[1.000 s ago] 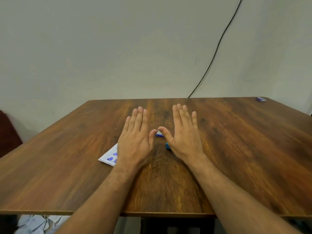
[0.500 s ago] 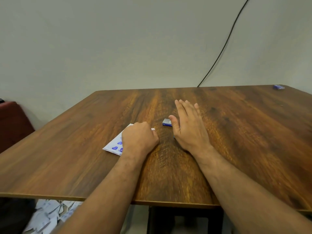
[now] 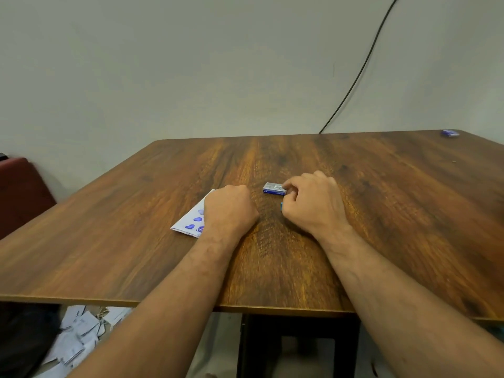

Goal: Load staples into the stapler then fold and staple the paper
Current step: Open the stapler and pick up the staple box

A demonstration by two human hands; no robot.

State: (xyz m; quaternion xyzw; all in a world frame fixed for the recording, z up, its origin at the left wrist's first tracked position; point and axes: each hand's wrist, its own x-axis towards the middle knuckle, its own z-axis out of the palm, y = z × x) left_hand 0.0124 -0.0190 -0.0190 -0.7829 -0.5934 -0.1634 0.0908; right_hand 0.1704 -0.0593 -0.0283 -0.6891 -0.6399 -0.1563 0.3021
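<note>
My right hand [image 3: 313, 203], flat a moment ago, now curls over the stapler [image 3: 281, 206] (only a blue sliver shows), fingertips touching the staple box [image 3: 274, 188]. My left hand [image 3: 230, 211] has fisted on the paper [image 3: 191, 221], holding nothing I can see. Loading begins.

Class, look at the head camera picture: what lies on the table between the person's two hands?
In the head view, only bare wooden table lies between the left hand and the right hand; the staple box sits just beyond that gap.
</note>
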